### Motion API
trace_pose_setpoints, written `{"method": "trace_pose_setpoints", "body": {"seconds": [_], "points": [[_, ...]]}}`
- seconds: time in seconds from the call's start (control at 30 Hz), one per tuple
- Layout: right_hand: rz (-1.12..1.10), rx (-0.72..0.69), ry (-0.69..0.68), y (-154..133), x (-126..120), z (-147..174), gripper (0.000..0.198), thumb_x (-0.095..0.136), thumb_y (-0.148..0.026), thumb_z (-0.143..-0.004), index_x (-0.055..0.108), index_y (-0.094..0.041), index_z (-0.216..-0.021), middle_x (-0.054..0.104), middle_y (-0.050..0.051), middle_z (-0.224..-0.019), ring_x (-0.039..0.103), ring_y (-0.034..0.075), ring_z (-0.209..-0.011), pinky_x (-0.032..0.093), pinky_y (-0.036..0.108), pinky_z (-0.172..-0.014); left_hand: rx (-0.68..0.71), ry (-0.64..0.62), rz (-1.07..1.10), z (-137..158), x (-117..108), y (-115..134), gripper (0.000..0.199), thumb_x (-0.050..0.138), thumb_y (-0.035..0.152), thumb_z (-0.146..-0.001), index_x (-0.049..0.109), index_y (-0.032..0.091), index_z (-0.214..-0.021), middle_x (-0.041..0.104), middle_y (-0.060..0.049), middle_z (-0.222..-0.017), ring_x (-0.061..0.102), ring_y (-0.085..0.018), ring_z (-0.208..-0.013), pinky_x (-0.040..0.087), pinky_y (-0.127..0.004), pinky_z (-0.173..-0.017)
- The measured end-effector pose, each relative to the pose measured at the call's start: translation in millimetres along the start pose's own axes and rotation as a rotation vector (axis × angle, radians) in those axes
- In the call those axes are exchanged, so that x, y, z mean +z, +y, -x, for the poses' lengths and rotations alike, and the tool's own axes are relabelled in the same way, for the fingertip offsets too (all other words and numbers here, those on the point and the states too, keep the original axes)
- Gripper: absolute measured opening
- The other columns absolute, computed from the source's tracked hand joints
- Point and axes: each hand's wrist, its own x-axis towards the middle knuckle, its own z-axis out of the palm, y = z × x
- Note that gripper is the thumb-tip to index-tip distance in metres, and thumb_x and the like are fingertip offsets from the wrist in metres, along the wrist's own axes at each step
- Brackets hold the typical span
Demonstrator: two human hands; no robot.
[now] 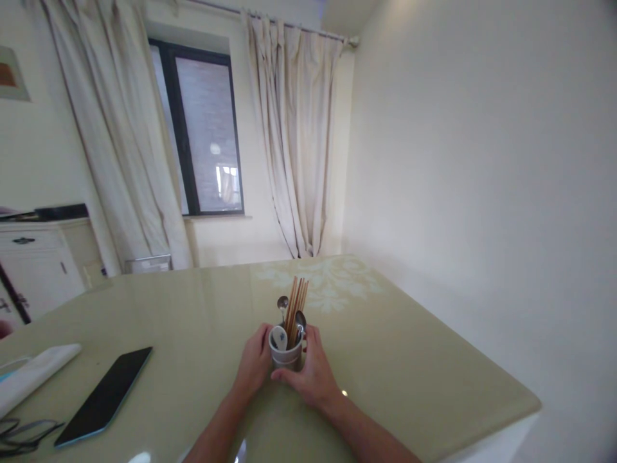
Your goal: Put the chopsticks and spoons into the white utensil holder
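Observation:
A grey-white mug (pixel 285 359) stands on the glossy pale green table, held from both sides. My left hand (pixel 255 360) wraps its left side, fingers partly hidden behind it. On the other side my right hand (pixel 312 373) grips the mug near its handle, the thumb laid across the front. Several wooden chopsticks (pixel 296 305) rise out of the mug. With them stand a metal spoon (pixel 282 302) at the back, another metal spoon (pixel 300 320) at the right, and a white ceramic spoon (pixel 279 338) leaning at the front left.
At the left of the table (pixel 409 360) lie a black tablet (pixel 106 395), a white flat object (pixel 41 373) and a dark cable or glasses-like tangle (pixel 29 436). A wall (pixel 472 193) runs along the table's right side. A white cabinet (pixel 41 263) stands beyond the far left.

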Motion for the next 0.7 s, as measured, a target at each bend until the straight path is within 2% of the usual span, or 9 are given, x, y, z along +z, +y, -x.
{"method": "trace_pose_setpoints", "body": {"seconds": [0.1,0.17,0.27,0.33,0.53,0.7], "points": [[0.025,0.022,0.034,4,3,-1,0.085,0.096,-0.037,-0.063,0.055,-0.02,-0.136,0.067,0.012,-0.125,0.066,0.034,-0.117,0.054,0.045,-0.103,0.04,-0.086,-0.103,0,1,3,0.034,0.034,0.045,-0.102,0.056,0.024,-0.087,0.071,-0.004,-0.079,0.066,-0.022,-0.075,0.047,-0.032,-0.072],[0.051,0.032,0.058,7,3,-1,0.083,0.093,-0.032,-0.066,0.054,-0.019,-0.138,0.068,0.014,-0.128,0.067,0.036,-0.119,0.053,0.047,-0.105,0.038,-0.138,-0.183,0,1,2,0.032,0.034,0.043,-0.103,0.056,0.024,-0.087,0.072,-0.004,-0.082,0.068,-0.022,-0.078,0.048,-0.031,-0.075],[0.084,0.056,0.075,8,2,-1,0.093,0.092,-0.033,-0.065,0.048,-0.019,-0.145,0.067,0.018,-0.137,0.065,0.039,-0.126,0.05,0.051,-0.11,0.029,-0.189,-0.274,-1,2,-2,0.031,0.035,0.039,-0.103,0.059,0.024,-0.091,0.075,-0.007,-0.088,0.071,-0.023,-0.086,0.048,-0.031,-0.08],[0.087,0.081,0.074,5,0,-1,0.096,0.094,-0.036,-0.062,0.048,-0.019,-0.145,0.069,0.018,-0.135,0.067,0.039,-0.125,0.052,0.051,-0.108,0.035,-0.208,-0.305,-1,2,-4,0.031,0.035,0.038,-0.104,0.061,0.024,-0.093,0.075,-0.008,-0.09,0.071,-0.024,-0.09,0.048,-0.032,-0.082],[0.118,0.093,0.079,-1,-7,-4,0.065,0.083,-0.031,-0.073,0.057,-0.021,-0.131,0.076,0.012,-0.119,0.074,0.033,-0.109,0.056,0.041,-0.094,0.087,-0.222,-0.338,-1,5,-8,0.032,0.035,0.041,-0.103,0.057,0.024,-0.086,0.072,-0.006,-0.085,0.066,-0.022,-0.082,0.043,-0.031,-0.076],[0.215,0.147,0.119,15,-24,-16,0.066,0.08,-0.037,-0.075,0.055,-0.019,-0.133,0.076,0.014,-0.117,0.074,0.035,-0.106,0.056,0.043,-0.091,0.071,-0.17,-0.343,-2,7,-9,0.036,0.035,0.045,-0.1,0.05,0.024,-0.076,0.064,-0.002,-0.072,0.059,-0.02,-0.071,0.036,-0.031,-0.069]]}}
